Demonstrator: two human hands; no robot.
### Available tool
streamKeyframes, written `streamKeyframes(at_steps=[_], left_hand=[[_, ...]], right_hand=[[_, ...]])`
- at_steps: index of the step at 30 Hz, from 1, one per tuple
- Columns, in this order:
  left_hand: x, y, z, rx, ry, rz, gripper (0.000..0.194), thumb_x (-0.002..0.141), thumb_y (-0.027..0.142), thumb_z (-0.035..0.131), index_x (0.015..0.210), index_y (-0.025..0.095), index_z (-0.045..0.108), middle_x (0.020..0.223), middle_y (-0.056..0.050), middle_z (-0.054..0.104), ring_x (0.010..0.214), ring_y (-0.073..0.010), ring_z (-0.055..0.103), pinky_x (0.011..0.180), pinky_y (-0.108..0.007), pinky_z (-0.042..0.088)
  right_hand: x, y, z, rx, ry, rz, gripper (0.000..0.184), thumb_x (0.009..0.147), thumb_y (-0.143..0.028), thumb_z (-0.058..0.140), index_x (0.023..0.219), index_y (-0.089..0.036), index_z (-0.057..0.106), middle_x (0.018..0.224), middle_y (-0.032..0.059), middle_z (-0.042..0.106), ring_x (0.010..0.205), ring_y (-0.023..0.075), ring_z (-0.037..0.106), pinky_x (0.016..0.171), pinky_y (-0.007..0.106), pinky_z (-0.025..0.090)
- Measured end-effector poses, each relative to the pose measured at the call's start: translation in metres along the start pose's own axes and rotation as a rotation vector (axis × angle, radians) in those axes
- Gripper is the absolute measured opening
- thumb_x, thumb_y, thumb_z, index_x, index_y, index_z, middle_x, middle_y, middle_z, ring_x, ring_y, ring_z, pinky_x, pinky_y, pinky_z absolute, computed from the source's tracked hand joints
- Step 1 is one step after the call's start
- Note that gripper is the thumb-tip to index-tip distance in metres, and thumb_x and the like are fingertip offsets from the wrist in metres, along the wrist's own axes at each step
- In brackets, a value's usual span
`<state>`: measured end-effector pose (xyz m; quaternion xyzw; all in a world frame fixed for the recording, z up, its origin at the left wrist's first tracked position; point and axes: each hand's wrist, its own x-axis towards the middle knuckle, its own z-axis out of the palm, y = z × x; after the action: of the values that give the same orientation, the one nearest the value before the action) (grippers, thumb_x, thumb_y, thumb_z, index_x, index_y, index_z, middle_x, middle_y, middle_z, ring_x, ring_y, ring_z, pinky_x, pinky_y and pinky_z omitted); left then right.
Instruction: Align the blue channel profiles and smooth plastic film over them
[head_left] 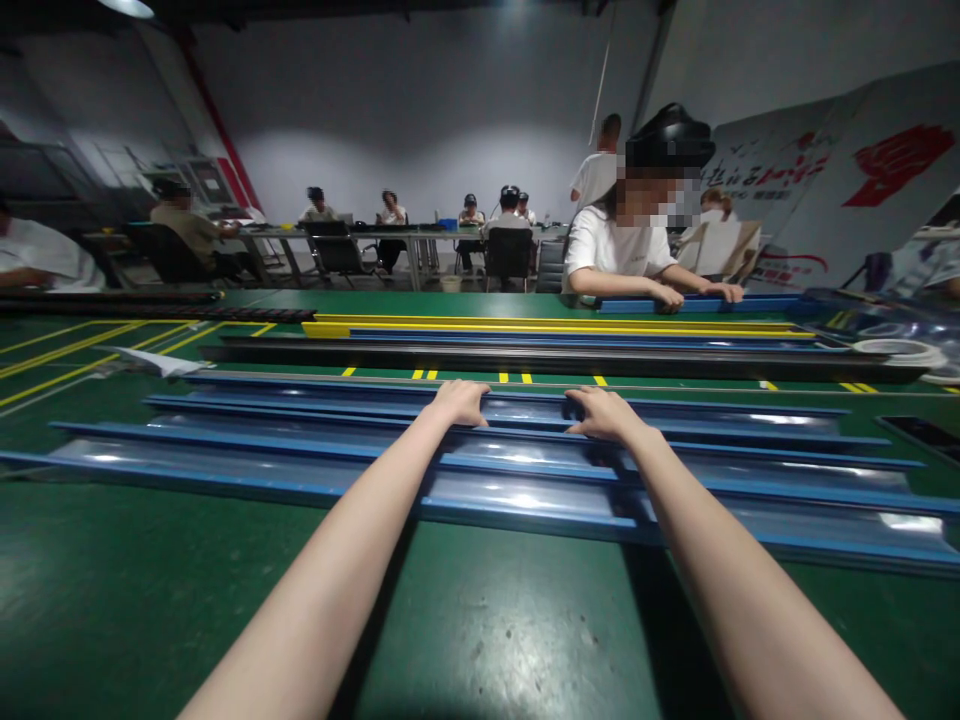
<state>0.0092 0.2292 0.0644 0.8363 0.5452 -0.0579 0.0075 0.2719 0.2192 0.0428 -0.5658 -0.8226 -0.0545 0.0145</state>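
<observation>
Several long blue-edged plastic channels with clear, shiny middles lie side by side across the table in front of me. My left hand (459,404) and my right hand (604,413) are both at the farthest blue channel (525,410), a short way apart near its middle. Each hand spans its width, fingers curled at the far edge and thumb at the near edge. Under my forearms lie the middle blue channel (525,458) and the nearest blue channel (525,497). My fingertips are partly hidden behind the hands.
Beyond lie a long black strip (525,355) and a yellow strip (525,325) on the green table (495,610). A co-worker (622,245) opposite rests both hands on another blue strip (772,302). At right are a phone (922,437) and a white roll (900,350).
</observation>
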Motion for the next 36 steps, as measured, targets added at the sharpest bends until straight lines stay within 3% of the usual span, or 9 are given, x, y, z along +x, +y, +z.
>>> streamKeyframes(at_steps=[6, 11, 15, 19, 27, 36], left_hand=[[-0.015, -0.001, -0.02, 0.159, 0.106, 0.052, 0.064, 0.061, 0.048, 0.063, 0.118, 0.024, 0.049, 0.108, -0.009, 0.061, 0.099, -0.0286, 0.057, 0.077, -0.035, 0.044], [-0.031, -0.007, -0.052, 0.213, 0.163, 0.074, 0.068, 0.059, 0.056, 0.061, 0.117, 0.023, 0.049, 0.108, -0.009, 0.06, 0.099, -0.0285, 0.055, 0.077, -0.033, 0.042], [-0.054, -0.009, -0.076, 0.221, 0.158, 0.084, 0.075, 0.057, 0.06, 0.061, 0.121, 0.025, 0.045, 0.111, -0.006, 0.058, 0.103, -0.027, 0.053, 0.082, -0.032, 0.039], [-0.088, -0.003, -0.087, 0.217, 0.108, 0.116, 0.078, 0.057, 0.062, 0.059, 0.123, 0.025, 0.043, 0.115, -0.006, 0.057, 0.108, -0.0275, 0.05, 0.084, -0.033, 0.037], [-0.155, 0.019, -0.072, 0.182, 0.006, 0.172, 0.076, 0.053, 0.069, 0.058, 0.116, 0.027, 0.051, 0.108, -0.005, 0.063, 0.098, -0.0269, 0.057, 0.078, -0.031, 0.04], [-0.187, 0.018, -0.029, 0.104, -0.024, 0.199, 0.075, 0.05, 0.067, 0.061, 0.115, 0.029, 0.054, 0.112, -0.006, 0.062, 0.101, -0.0278, 0.057, 0.078, -0.032, 0.042]], right_hand=[[-0.013, -0.003, -0.015, -0.101, 0.17, -0.038, 0.061, 0.067, -0.048, 0.064, 0.12, -0.022, 0.049, 0.109, 0.0111, 0.059, 0.096, 0.0264, 0.053, 0.077, 0.034, 0.037], [-0.024, -0.007, -0.045, -0.158, 0.278, -0.075, 0.065, 0.07, -0.054, 0.059, 0.123, -0.018, 0.046, 0.11, 0.0132, 0.058, 0.096, 0.027, 0.051, 0.074, 0.033, 0.035], [-0.043, -0.015, -0.067, -0.223, 0.332, -0.128, 0.065, 0.073, -0.057, 0.053, 0.124, -0.018, 0.045, 0.111, 0.0138, 0.057, 0.098, 0.0269, 0.049, 0.075, 0.033, 0.035], [-0.075, -0.027, -0.078, -0.224, 0.341, -0.178, 0.067, 0.075, -0.061, 0.047, 0.124, -0.015, 0.045, 0.107, 0.0147, 0.058, 0.096, 0.0268, 0.05, 0.077, 0.034, 0.035], [-0.139, -0.053, -0.07, -0.138, 0.308, -0.241, 0.068, 0.075, -0.068, 0.038, 0.118, -0.016, 0.051, 0.097, 0.0129, 0.061, 0.089, 0.0243, 0.055, 0.077, 0.033, 0.039], [-0.176, -0.089, -0.052, -0.134, 0.236, -0.263, 0.068, 0.076, -0.066, 0.038, 0.117, -0.014, 0.052, 0.098, 0.0143, 0.062, 0.088, 0.0247, 0.056, 0.075, 0.032, 0.041]])
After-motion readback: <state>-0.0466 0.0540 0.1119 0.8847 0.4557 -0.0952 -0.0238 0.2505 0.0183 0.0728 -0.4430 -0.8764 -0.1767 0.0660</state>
